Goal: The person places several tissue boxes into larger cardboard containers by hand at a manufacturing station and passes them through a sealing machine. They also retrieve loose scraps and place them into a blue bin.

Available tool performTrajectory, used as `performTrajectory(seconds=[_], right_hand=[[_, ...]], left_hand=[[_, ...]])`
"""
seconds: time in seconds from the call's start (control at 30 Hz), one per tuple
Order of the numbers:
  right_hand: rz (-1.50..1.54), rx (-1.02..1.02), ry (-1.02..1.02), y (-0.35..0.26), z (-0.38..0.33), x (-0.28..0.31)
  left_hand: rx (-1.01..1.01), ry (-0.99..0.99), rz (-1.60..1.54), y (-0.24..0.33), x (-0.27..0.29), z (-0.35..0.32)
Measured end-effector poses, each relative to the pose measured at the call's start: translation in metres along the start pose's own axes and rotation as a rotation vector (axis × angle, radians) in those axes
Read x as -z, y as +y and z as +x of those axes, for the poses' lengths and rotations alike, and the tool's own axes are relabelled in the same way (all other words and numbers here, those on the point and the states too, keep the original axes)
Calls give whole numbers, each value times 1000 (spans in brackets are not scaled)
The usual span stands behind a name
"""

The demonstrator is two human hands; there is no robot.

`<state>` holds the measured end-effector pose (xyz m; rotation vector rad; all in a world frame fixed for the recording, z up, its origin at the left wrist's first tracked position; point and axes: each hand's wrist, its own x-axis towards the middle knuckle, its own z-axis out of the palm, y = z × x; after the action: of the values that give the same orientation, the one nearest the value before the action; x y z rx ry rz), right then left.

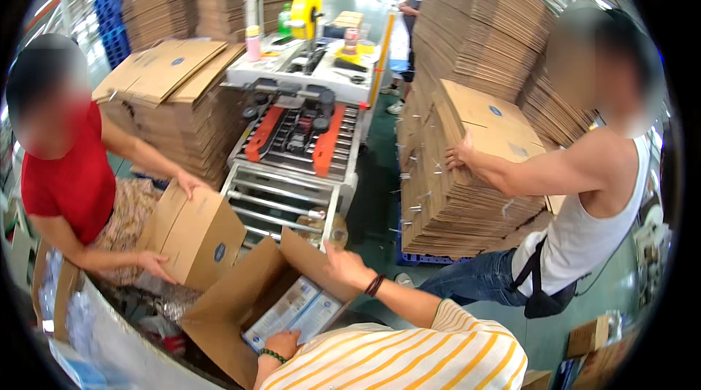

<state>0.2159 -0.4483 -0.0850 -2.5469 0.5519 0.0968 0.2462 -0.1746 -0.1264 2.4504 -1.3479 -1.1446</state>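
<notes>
Seen from above, an open brown cardboard box (241, 295) sits low in the centre, its flaps spread outward. The person's left hand (281, 345), wearing a green bead bracelet, lies inside on flat pale-blue packets (292, 311), fingers curled on their lower edge. The right hand (347, 267), with a dark wristband, grips the box's far flap. To the left, a person in a red shirt holds another brown box (197, 233) bearing a small blue oval label. Behind stands a grey roller-fed taping machine (299, 142) with orange guides. On the right, a person in a white vest steadies a tall stack of flattened cartons (456, 193).
</notes>
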Motion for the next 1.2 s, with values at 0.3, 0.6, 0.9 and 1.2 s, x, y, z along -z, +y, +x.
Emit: performTrajectory(seconds=[0.3,0.6,0.9,1.2], right_hand=[[44,148,27,-36,5,-15],[102,208,87,-39,19,-21],[129,207,38,-33,19,-14],[128,144,-114,-34,22,-1]], left_hand=[[99,149,-99,-36,0,7],[51,133,-183,-41,-15,11],[177,108,-209,-37,-9,5],[210,65,-278,-31,-16,5]])
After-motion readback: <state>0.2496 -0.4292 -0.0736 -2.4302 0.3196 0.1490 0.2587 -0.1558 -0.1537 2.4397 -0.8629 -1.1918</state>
